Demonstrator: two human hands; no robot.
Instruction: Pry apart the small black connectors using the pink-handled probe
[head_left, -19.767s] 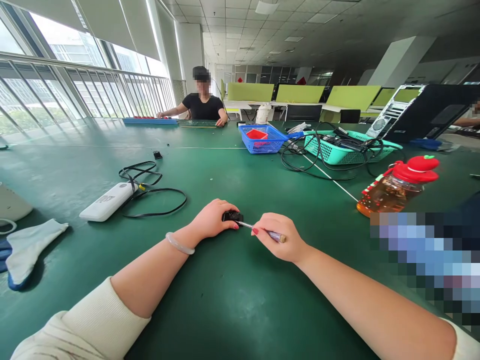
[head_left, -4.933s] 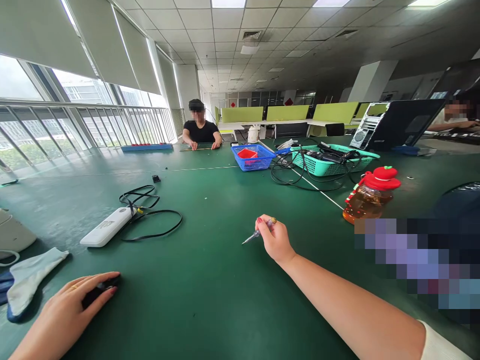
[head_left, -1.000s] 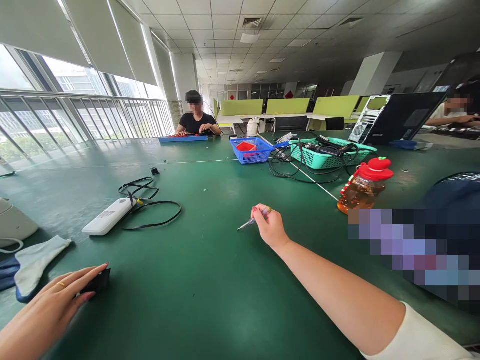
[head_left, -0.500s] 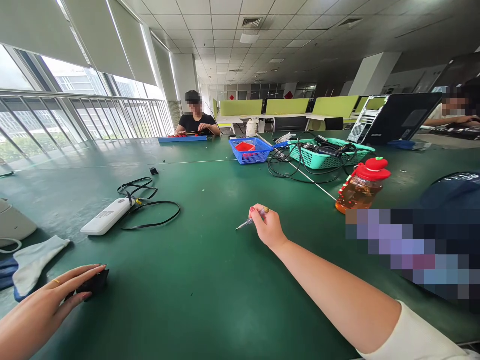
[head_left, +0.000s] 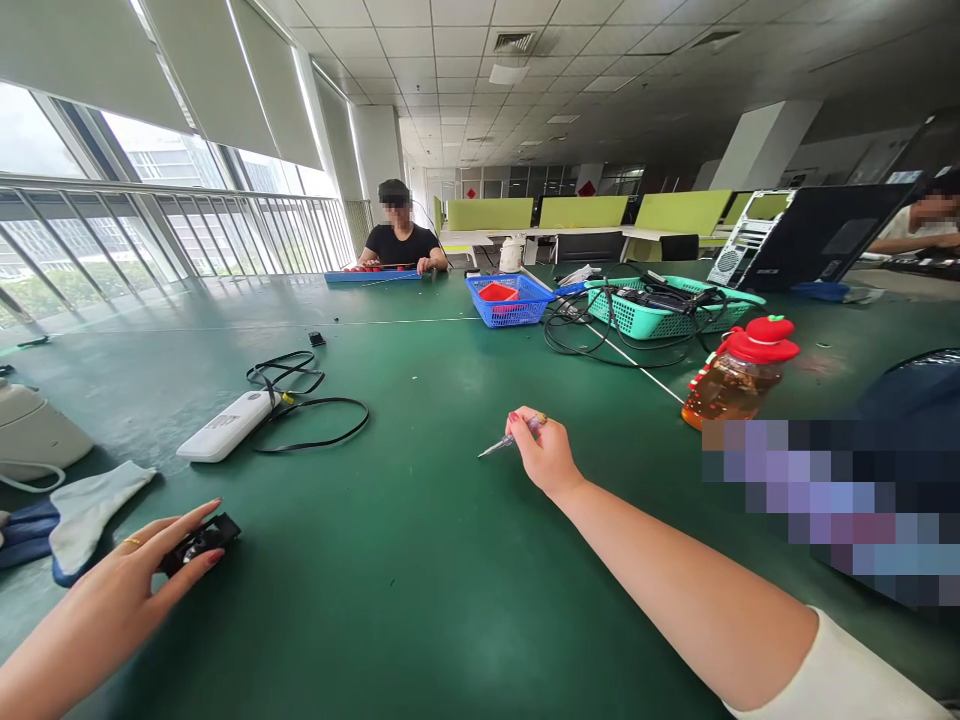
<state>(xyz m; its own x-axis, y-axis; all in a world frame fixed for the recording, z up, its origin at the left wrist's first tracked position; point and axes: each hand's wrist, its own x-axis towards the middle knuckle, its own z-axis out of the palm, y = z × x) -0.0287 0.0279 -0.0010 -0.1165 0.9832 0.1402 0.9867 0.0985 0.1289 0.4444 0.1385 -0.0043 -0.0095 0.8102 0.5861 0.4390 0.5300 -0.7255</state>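
Observation:
My left hand [head_left: 142, 565] grips a small black boxy part [head_left: 199, 543] between thumb and fingers, low over the green table at the near left. A dark, shiny, rounded piece shows on the part's upper face; its exact kind I cannot make out. My right hand [head_left: 551, 458], well to the right, is closed round a thin screwdriver [head_left: 497, 446] with a clear handle. The metal tip points down and left, at or just above the tabletop. Beyond my left hand lies a white power bank [head_left: 229, 427] with a black cable [head_left: 330, 402] looped beside it.
Grey-and-blue gloves [head_left: 97, 510] and a beige device [head_left: 37, 430] are at the left. A red-lidded bottle [head_left: 731, 385], a blue basket [head_left: 506, 312] and a green basket [head_left: 645, 322] of cables stand farther off. A person [head_left: 401, 240] works across the table [head_left: 420, 620].
My left hand has tilted the black part, and its upper face now shows between the spread thumb and fingers. The right hand with the screwdriver has hardly moved. The view has swung slightly left.

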